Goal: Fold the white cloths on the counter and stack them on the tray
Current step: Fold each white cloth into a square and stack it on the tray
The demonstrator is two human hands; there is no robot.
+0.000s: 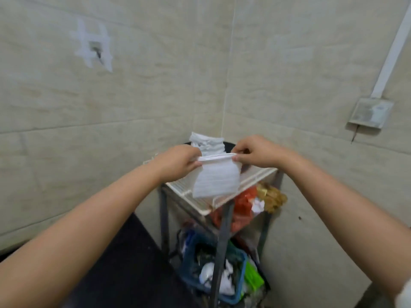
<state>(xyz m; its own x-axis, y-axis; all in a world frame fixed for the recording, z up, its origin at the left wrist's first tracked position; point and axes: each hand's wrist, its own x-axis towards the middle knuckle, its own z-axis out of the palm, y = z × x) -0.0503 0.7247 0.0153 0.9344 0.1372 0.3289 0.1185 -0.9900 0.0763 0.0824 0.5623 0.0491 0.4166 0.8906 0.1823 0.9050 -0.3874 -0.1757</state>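
Pale tiled walls meet behind the white wire tray (224,202), and above it both hands, left hand (178,161) and right hand (255,153), pinch the soft white cloth (216,180)'s top corners; pull evenly so it folds straight.

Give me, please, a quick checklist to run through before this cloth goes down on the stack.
1. Left hand pinches the cloth's top edge: ok.
2. Right hand pinches the other end: ok.
3. White cloth hangs folded over, clear of the tray: ok.
4. Stack of folded cloths stands behind the hands: ok.
5. Stack is straight enough for another: cannot tell, partly hidden.
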